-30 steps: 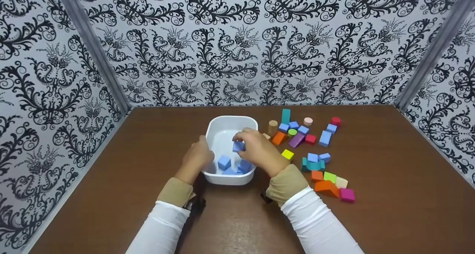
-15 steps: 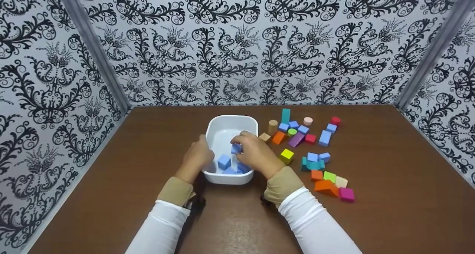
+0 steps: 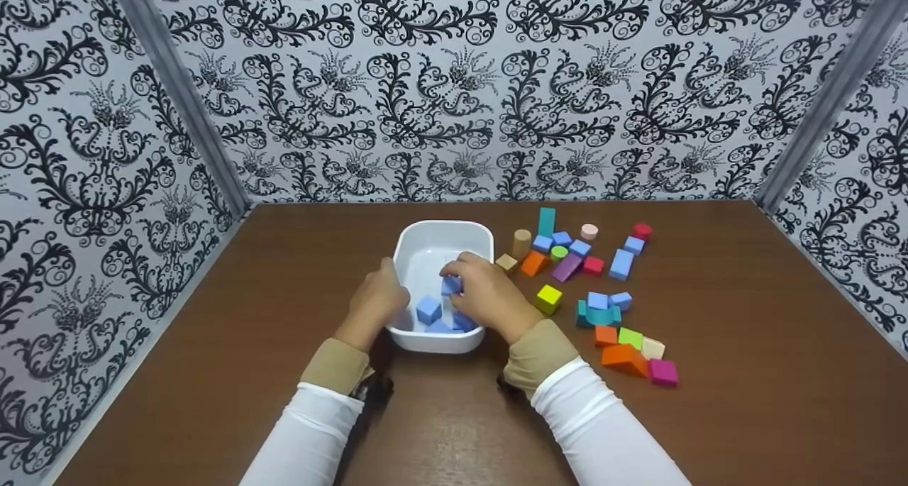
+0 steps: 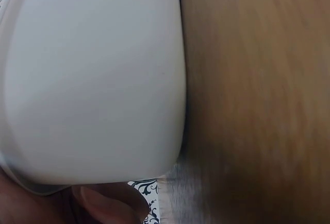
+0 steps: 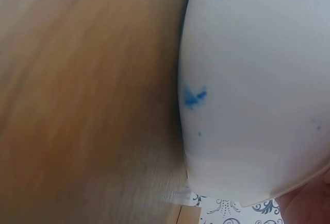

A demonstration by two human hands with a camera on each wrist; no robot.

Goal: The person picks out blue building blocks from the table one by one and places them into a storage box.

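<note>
A white plastic tub stands on the brown table, with several blue blocks lying in its near end. My left hand grips the tub's left rim; in the left wrist view its fingers curl at the tub's edge. Over the right rim reaches my right hand, pinching a blue block between thumb and fingertips inside the tub. The palm side of the right hand is hidden in the head view. The right wrist view mostly shows the tub's outer wall, marked with blue smudges.
Right of the tub lie loose coloured blocks, among them a yellow cube, a wooden cylinder, a purple block, a teal arch, an orange triangle and a magenta block. Patterned walls enclose the table.
My right hand has shifted slightly left and down within the tub, the blue block still pinched in it. The left hand and the tub have stayed in place.
</note>
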